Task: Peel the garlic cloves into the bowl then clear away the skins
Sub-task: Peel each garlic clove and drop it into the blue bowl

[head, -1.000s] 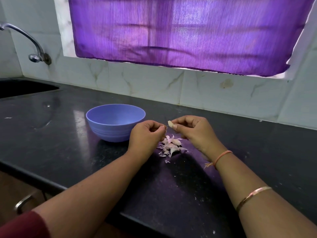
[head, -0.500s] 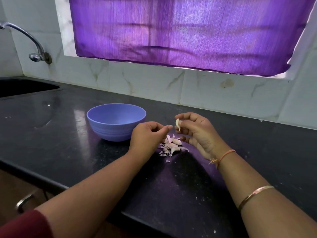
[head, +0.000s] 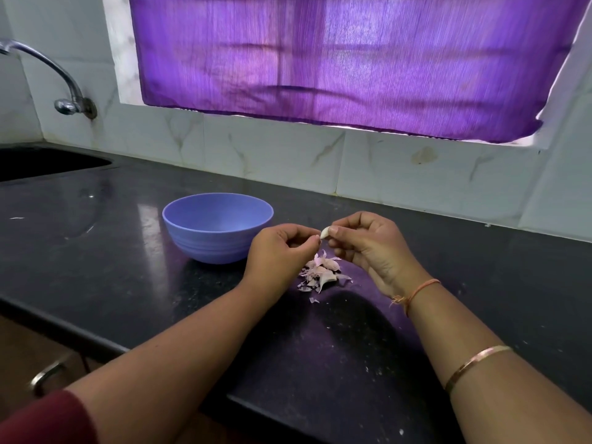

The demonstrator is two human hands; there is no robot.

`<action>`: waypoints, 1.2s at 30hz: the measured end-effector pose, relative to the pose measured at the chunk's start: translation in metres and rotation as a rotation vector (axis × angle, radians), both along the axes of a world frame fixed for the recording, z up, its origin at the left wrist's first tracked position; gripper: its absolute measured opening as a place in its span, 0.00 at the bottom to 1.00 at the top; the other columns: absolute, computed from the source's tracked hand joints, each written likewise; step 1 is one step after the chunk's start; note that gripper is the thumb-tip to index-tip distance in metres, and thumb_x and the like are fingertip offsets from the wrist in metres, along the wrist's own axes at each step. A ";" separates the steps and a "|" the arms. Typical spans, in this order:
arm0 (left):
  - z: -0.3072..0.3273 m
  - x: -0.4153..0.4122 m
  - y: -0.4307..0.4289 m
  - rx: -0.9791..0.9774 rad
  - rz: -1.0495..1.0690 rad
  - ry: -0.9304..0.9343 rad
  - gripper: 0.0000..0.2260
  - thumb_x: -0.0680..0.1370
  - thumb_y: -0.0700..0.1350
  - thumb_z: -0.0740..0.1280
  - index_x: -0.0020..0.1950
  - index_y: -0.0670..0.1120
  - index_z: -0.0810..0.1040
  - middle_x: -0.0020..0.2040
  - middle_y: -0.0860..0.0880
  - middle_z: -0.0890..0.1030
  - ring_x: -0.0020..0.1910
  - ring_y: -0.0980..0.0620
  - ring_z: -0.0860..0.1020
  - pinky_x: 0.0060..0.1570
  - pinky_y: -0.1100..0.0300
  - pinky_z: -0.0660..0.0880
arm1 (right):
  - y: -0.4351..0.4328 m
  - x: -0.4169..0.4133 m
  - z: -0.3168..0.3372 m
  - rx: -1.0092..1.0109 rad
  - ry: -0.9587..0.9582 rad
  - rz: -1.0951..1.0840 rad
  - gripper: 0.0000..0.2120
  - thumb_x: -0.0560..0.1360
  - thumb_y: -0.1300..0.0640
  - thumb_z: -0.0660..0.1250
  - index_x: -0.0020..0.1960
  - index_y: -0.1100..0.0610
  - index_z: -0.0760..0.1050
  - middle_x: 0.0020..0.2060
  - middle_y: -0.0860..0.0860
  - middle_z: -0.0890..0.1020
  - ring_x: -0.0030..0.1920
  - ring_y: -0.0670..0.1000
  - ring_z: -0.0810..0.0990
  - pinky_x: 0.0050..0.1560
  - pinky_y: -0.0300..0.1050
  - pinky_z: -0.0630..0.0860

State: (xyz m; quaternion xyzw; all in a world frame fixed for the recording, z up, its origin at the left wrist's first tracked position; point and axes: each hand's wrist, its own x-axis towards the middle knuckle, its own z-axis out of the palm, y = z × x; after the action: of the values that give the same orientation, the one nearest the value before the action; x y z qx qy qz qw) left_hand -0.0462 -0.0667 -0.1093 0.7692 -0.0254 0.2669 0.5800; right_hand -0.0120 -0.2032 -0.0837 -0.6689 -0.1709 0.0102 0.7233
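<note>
My two hands are together just above the skins [head: 321, 272] on the counter [head: 128, 251]. The right hand [head: 368, 246] pinches a pale clove [head: 324, 232] between thumb and forefinger, and the left hand [head: 278, 251] nips its free end with curled fingertips. I judge it best to hold the clove steady with the right hand and draw off any clinging skin in short pulls, so it drops below the hands. Only once it looks bare do I carry it to the bowl [head: 211, 248], just left of the left hand.
</note>
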 end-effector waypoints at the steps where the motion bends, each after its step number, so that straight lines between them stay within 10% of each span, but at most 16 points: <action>1: 0.000 0.000 0.000 0.006 0.006 -0.003 0.04 0.74 0.40 0.69 0.45 0.47 0.84 0.36 0.54 0.83 0.36 0.56 0.81 0.45 0.57 0.81 | 0.000 0.000 0.000 0.005 0.004 0.001 0.02 0.71 0.69 0.68 0.42 0.65 0.75 0.34 0.56 0.81 0.33 0.48 0.79 0.37 0.39 0.78; 14: -0.001 0.001 0.000 0.156 0.041 -0.043 0.04 0.76 0.41 0.68 0.47 0.43 0.83 0.33 0.55 0.80 0.31 0.63 0.78 0.36 0.70 0.76 | 0.001 0.000 0.000 0.000 0.028 0.020 0.01 0.72 0.68 0.68 0.43 0.66 0.76 0.34 0.57 0.79 0.33 0.49 0.77 0.35 0.38 0.78; 27: 0.001 -0.003 0.000 0.155 0.062 0.006 0.06 0.75 0.39 0.67 0.44 0.43 0.84 0.36 0.42 0.83 0.33 0.50 0.77 0.38 0.54 0.76 | -0.001 0.000 0.000 -0.138 -0.041 0.021 0.03 0.72 0.69 0.67 0.43 0.65 0.79 0.34 0.59 0.80 0.33 0.50 0.76 0.39 0.40 0.78; 36: 0.002 -0.003 0.000 0.136 0.047 0.013 0.06 0.75 0.39 0.67 0.46 0.44 0.84 0.35 0.48 0.83 0.38 0.46 0.82 0.39 0.60 0.77 | 0.001 -0.001 -0.001 -0.130 -0.026 0.025 0.08 0.75 0.70 0.63 0.46 0.62 0.80 0.37 0.60 0.79 0.35 0.50 0.75 0.44 0.42 0.79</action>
State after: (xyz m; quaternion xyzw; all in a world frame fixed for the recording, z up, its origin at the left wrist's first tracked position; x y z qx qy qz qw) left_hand -0.0490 -0.0670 -0.1070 0.8091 -0.0217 0.2730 0.5200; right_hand -0.0127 -0.2019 -0.0846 -0.7125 -0.1875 0.0219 0.6758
